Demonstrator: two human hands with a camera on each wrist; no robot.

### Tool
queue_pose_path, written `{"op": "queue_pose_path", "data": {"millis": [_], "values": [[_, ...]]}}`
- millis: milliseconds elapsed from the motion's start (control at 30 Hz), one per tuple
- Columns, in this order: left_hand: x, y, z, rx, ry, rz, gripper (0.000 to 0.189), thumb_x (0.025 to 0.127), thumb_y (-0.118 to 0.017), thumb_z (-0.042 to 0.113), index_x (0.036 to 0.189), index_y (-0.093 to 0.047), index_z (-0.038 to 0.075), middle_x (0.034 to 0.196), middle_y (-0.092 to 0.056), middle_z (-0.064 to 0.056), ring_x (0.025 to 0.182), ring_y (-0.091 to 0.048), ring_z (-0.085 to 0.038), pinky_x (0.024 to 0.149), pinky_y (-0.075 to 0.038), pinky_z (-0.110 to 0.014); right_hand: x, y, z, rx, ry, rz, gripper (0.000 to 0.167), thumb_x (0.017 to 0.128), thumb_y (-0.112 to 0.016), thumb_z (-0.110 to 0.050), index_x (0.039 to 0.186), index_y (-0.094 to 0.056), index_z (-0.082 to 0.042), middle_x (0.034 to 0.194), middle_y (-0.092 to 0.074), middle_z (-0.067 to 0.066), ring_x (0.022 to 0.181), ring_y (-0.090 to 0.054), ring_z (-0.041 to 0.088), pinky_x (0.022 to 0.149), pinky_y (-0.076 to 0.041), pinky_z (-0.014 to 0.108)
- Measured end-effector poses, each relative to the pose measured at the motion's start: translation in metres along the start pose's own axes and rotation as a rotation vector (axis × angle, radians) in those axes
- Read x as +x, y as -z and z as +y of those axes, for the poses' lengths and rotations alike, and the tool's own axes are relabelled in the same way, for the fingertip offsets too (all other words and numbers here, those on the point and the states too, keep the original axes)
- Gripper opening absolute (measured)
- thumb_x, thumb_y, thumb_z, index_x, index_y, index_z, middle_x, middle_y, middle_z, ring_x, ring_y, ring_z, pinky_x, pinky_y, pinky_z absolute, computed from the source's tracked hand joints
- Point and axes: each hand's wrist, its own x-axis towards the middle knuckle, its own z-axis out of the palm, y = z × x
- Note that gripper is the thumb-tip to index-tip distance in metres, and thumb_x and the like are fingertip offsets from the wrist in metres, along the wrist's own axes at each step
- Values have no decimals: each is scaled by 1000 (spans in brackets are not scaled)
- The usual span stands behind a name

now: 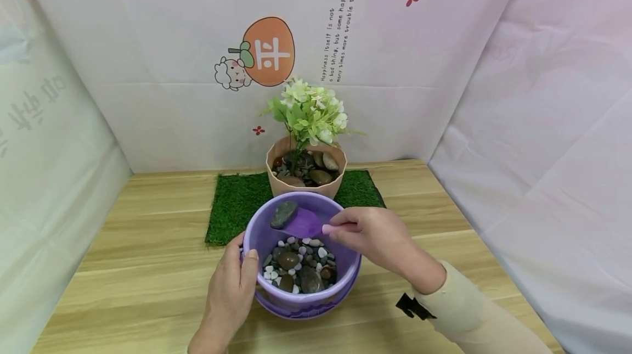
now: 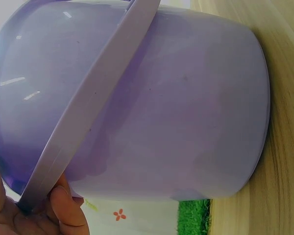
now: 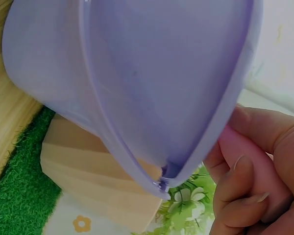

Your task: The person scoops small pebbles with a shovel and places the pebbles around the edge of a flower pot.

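A purple bucket stands on the table, with mixed pebbles and larger stones in its bottom. My left hand grips its left rim, thumb over the edge; in the left wrist view the fingers are beside the lowered handle. Inside the bucket, my right hand holds a purple toy shovel by its pink handle. A dark grey stone lies at the shovel's blade tip, above the pebbles near the far wall. The right wrist view shows the bucket's outside, and the blade is hidden there.
Just behind the bucket, a peach flowerpot holds stones and a plant with pale flowers. It stands on a green grass mat. Printed white cloth hangs behind and at both sides of the wooden table.
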Motion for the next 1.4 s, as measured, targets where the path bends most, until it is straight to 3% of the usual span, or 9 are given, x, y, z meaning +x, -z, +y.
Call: {"op": "queue_pose_path", "data": {"millis": [333,600,767,1067,1400], "values": [[0,-1,-1,-3,-5,8,45,110,-46,28,149,-50,4,140,-64,-20,125,-64,-38,100,-54,-60,3,14,2,59,-26,4,11,93,-81,-33,102,-81,-27,95,-79,-19,82,-73,-5,68,-58,21],[0,0,-1,0,-7,8,45,110,-45,28,148,-50,4,139,-65,-20,123,-66,-37,98,-55,-59,11,27,12,105,-101,-22,14,93,-80,-31,105,-81,-23,95,-79,-13,75,-70,0,64,-58,25],[0,0,-1,1,-11,10,44,110,-46,28,148,-51,5,139,-65,-19,123,-66,-37,98,-55,-59,21,35,21,89,-101,1,14,91,-82,-37,100,-82,-26,89,-78,-16,75,-71,1,67,-59,27],[-1,0,0,7,-34,28,43,110,-46,26,147,-52,5,137,-66,-21,123,-65,-39,100,-53,-60,35,43,39,66,-137,-17,17,91,-82,-40,103,-82,-28,96,-79,-13,83,-73,4,74,-61,33],[-1,-1,0,16,-40,28,43,110,-45,26,147,-52,5,136,-66,-21,121,-66,-38,97,-55,-60,45,46,54,76,-184,-26,17,90,-81,-45,97,-82,-30,90,-78,-12,79,-71,10,71,-58,34]]}}
